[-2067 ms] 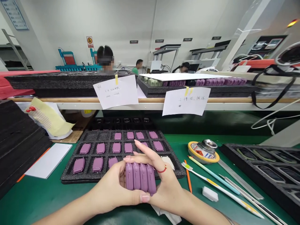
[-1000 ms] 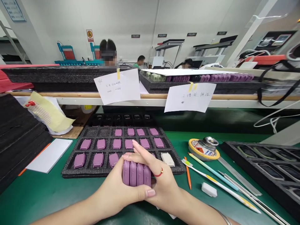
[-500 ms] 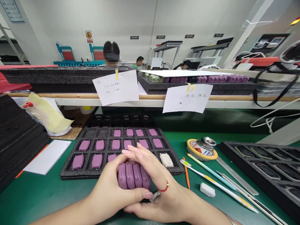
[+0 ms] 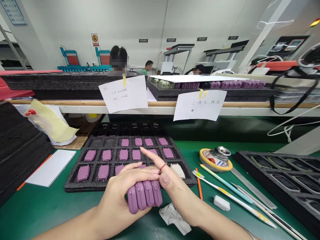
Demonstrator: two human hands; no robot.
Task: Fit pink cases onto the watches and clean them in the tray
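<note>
My left hand (image 4: 116,195) is closed around a row of several purple watch-like cases (image 4: 145,196), pressed side by side on edge. At the right end of this row, my right hand (image 4: 181,191) lies close against the cases, fingers stretched out and thumb raised. Whether its palm presses on them I cannot tell. Behind both hands is a black foam tray (image 4: 75,185) with more purple cases (image 4: 104,172) in its pockets and one white case (image 4: 178,170), partly hidden by my right hand. A crumpled white cloth (image 4: 175,218) lies under my right wrist.
To the right are a glass bottle with a metal top (image 4: 221,155), a roll of yellow tape (image 4: 231,165), a toothbrush (image 4: 225,192), a white block (image 4: 221,203) and another foam tray (image 4: 267,185). Stacked black foam (image 4: 20,150) stands left. A shelf (image 4: 160,109) crosses ahead.
The cases have tilted and come lower in my left hand, whose thumb has left their front. My right hand has turned and shifted right, its lower fingers off the cases, uncovering the cloth.
</note>
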